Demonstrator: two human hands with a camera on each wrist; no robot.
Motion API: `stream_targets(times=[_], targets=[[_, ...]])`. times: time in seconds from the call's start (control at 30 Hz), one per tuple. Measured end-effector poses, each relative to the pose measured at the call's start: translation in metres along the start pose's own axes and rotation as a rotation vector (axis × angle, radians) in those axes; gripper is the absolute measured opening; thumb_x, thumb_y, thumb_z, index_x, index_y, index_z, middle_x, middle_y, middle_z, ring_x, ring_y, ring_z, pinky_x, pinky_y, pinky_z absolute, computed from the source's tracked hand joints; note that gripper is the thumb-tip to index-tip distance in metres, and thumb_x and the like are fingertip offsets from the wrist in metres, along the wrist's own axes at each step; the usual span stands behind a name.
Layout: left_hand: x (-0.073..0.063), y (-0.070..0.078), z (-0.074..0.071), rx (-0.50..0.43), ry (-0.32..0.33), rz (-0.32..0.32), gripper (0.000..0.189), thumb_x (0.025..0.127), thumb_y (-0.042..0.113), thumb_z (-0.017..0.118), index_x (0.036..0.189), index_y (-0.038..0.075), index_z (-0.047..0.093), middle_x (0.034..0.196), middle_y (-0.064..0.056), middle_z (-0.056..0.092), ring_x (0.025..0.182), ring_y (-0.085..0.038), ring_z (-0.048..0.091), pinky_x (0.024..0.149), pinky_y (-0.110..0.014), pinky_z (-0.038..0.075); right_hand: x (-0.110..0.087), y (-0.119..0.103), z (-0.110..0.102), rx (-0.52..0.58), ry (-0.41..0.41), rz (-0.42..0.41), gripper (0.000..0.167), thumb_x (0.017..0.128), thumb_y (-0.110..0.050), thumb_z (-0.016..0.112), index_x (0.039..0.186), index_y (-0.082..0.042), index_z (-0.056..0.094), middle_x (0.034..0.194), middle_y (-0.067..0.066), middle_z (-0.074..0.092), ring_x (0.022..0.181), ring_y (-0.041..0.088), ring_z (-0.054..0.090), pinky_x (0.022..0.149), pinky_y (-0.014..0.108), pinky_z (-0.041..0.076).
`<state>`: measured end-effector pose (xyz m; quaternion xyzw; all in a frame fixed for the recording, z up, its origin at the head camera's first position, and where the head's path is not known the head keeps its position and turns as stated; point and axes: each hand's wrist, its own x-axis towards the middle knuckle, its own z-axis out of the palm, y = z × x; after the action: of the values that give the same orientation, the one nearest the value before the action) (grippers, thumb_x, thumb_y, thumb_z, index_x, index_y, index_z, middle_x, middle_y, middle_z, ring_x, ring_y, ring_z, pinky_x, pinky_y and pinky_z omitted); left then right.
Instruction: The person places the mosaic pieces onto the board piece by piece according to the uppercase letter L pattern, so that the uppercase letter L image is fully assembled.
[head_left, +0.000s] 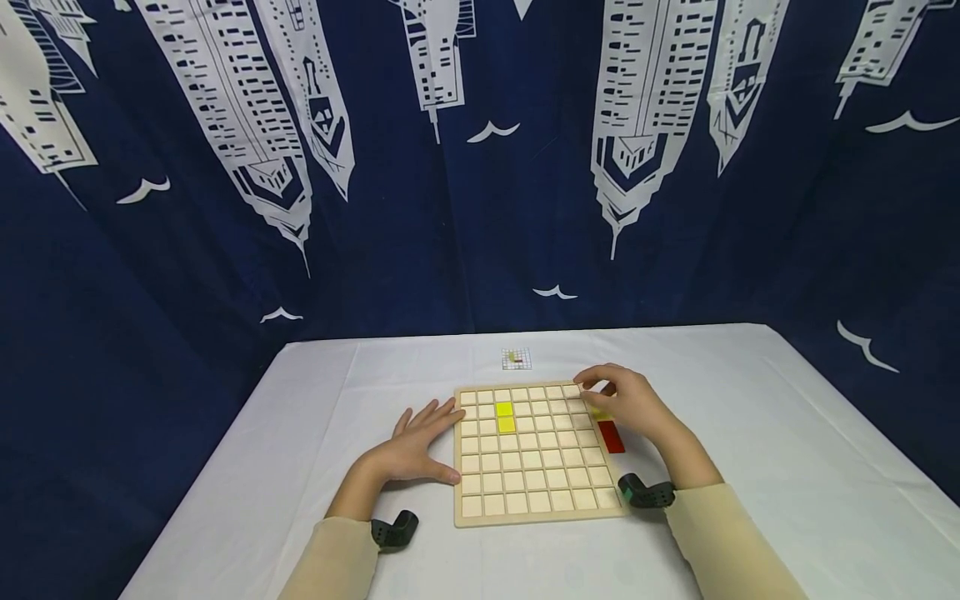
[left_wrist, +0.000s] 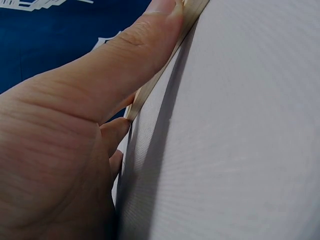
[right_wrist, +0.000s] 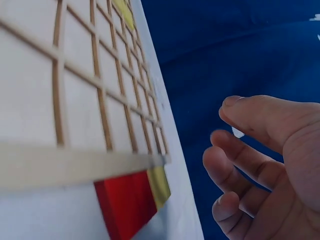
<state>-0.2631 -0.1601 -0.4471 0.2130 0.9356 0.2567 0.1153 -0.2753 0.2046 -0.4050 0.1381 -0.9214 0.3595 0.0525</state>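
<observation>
A wooden grid board [head_left: 531, 459] lies on the white table. Two yellow squares [head_left: 506, 425] fill neighbouring cells, one behind the other, in its upper left part. My left hand [head_left: 412, 450] rests at the board's left edge, fingers spread, with thumb and fingertips touching the rim. Over the upper right corner is my right hand [head_left: 626, 404], its thumb apart from its bent fingers and nothing between them in the right wrist view. Beside the board's right edge lie a red piece [head_left: 612, 437] and a yellow piece [right_wrist: 159, 187], the latter partly hidden by the right hand in the head view.
A small card [head_left: 516, 359] with a printed coloured grid lies behind the board. A dark blue curtain [head_left: 480, 208] with white building prints hangs at the table's back edge. White cloth [head_left: 750, 417] covers the table. Each wrist wears a black device [head_left: 396, 531].
</observation>
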Motion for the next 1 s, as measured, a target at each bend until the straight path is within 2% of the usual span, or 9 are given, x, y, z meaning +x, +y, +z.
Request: stream_targets(times=[0.3, 0.53, 0.77, 1.0], targets=[[0.001, -0.002, 0.001, -0.004, 0.005, 0.012, 0.107, 0.067, 0.05, 0.087, 0.156, 0.025, 0.035, 0.17, 0.003, 0.015, 0.159, -0.029, 0.004, 0.127, -0.057, -0.008, -0.002, 0.019, -0.003, -0.019, 0.011, 0.081, 0.027, 0.094, -0.012, 0.065, 0.12, -0.006, 0.068, 0.104, 0.015, 0.066, 0.079, 0.02, 0.059, 0.065, 0.027, 0.051], [0.001, -0.002, 0.0, -0.008, -0.002, 0.024, 0.107, 0.068, 0.05, 0.087, 0.157, 0.024, 0.034, 0.17, 0.002, 0.014, 0.159, -0.03, 0.003, 0.126, -0.058, -0.008, -0.002, 0.033, 0.001, -0.094, 0.023, 0.1, 0.027, 0.092, -0.012, 0.066, 0.118, -0.005, 0.069, 0.097, 0.01, 0.068, 0.087, 0.023, 0.06, 0.073, 0.032, 0.049], [0.0, -0.003, 0.001, 0.001, -0.002, 0.022, 0.107, 0.067, 0.051, 0.087, 0.157, 0.024, 0.034, 0.17, 0.001, 0.015, 0.158, -0.03, 0.003, 0.126, -0.059, -0.006, -0.003, 0.037, 0.008, -0.084, -0.018, 0.141, 0.031, 0.093, -0.017, 0.065, 0.121, -0.006, 0.067, 0.102, 0.01, 0.069, 0.094, 0.025, 0.061, 0.081, 0.038, 0.05], [0.0, -0.002, 0.0, 0.0, 0.006, 0.032, 0.107, 0.067, 0.05, 0.087, 0.157, 0.023, 0.034, 0.17, 0.0, 0.016, 0.158, -0.031, 0.004, 0.126, -0.06, -0.006, -0.003, 0.034, 0.01, -0.103, -0.013, 0.133, 0.03, 0.09, -0.016, 0.069, 0.118, -0.006, 0.069, 0.102, 0.01, 0.067, 0.09, 0.023, 0.059, 0.079, 0.035, 0.049]])
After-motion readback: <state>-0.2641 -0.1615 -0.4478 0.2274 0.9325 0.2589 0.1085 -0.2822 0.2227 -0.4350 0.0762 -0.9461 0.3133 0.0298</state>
